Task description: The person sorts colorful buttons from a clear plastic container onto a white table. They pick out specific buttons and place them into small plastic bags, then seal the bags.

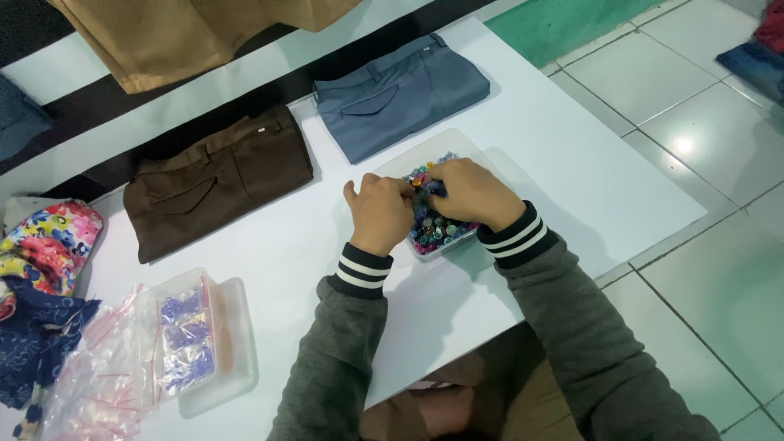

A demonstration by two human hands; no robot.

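Note:
A clear plastic tray (457, 147) full of several small coloured beads (433, 233) sits on the white table (572, 171). My left hand (378, 211) rests at the tray's left edge, fingers curled together over the beads. My right hand (474, 193) lies over the tray's middle, fingertips meeting the left hand's. What the fingertips pinch is hidden; it looks like a small bead. Both wrists wear grey sleeves with striped cuffs.
Folded grey-blue trousers (400, 94) and folded brown trousers (216, 180) lie behind the tray. A second clear container (233, 359) with small zip bags (106, 376) holding purple beads sits front left. Floral fabric (45, 245) lies far left. The table's edge and a tiled floor (702, 245) are right.

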